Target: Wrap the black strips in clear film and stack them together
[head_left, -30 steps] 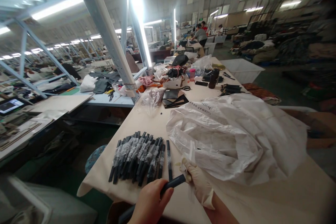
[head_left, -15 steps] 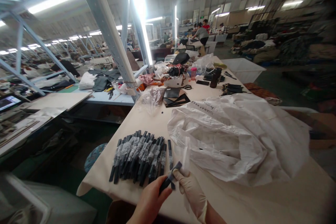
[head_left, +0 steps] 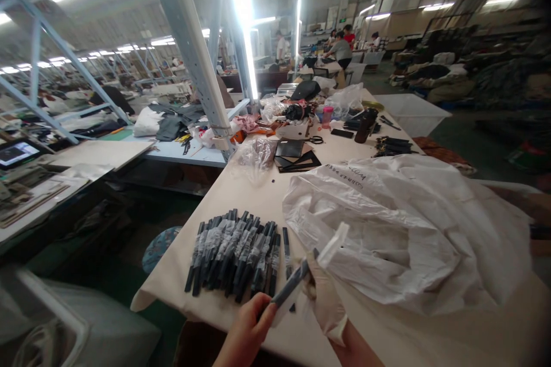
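My bare left hand [head_left: 249,322] pinches the lower end of a dark strip [head_left: 289,289] between thumb and fingers. My right hand [head_left: 326,304], in a pale glove, is closed around the strip's upper end. A length of clear plastic film [head_left: 337,245] sticks up past the right hand, and more film seems to hang below the strip. Left of my hands lies a pile of similar dark strips [head_left: 235,258], their middles wrapped in clear film. One separate dark strip [head_left: 287,249] lies between the pile and my right hand.
A large white plastic bag [head_left: 400,229] spreads over the right of the table [head_left: 215,198]. Farther back are scissors [head_left: 315,140], dark flat pieces [head_left: 290,149], a phone [head_left: 342,133] and a dark bottle [head_left: 365,125]. A metal post [head_left: 189,46] rises at the left edge.
The right hand has moved up and right along the strip, away from the left hand. More of the strip shows between them, and the film now leans right. The view has shifted slightly.
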A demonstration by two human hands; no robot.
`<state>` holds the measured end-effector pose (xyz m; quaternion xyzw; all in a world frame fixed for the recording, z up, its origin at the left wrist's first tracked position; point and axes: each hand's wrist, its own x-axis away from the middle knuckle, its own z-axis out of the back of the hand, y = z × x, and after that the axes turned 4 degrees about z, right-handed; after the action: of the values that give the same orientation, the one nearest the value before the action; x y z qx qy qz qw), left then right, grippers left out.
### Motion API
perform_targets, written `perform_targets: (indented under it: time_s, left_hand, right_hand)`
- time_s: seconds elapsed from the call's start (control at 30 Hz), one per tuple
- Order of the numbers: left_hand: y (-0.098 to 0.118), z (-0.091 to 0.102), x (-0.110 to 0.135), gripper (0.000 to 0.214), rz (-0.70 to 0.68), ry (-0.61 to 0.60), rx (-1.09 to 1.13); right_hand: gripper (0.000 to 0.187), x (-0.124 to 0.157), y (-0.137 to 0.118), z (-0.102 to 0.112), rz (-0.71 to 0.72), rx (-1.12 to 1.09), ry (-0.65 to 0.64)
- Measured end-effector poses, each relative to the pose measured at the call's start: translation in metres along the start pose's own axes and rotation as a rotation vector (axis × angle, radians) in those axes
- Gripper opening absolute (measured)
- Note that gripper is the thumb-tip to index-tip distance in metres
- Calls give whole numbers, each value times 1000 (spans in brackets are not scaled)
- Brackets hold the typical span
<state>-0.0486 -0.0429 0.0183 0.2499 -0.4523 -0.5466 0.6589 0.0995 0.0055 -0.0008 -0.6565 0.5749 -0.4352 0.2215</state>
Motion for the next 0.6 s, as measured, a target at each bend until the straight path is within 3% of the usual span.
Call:
perform_targets:
  time_s: [0.1,0.17,0.23,0.37,0.5,0.6]
  left_hand:
    - [-2,-7,-8,30,-9,85,-55]
    - [-6,-5,-12,29,-19,73,-55]
    - [-13,3,-14,29,-16,28,-47]
    - [-24,14,-15,27,13,-13,-43]
    - [-23,16,-29,25,5,55,-24]
    - [-33,35,-50,26,-28,142,-143]
  right_hand:
    - [48,-1,25,-13,-105,35,5]
    - [52,3,41,-17,-130,163,-51]
    - [54,3,45,-16,-128,229,-83]
    - [55,-14,34,-22,-102,69,-16]
    - [47,-28,55,-42,-114,187,-14]
    - [46,-36,70,-39,-114,259,-2]
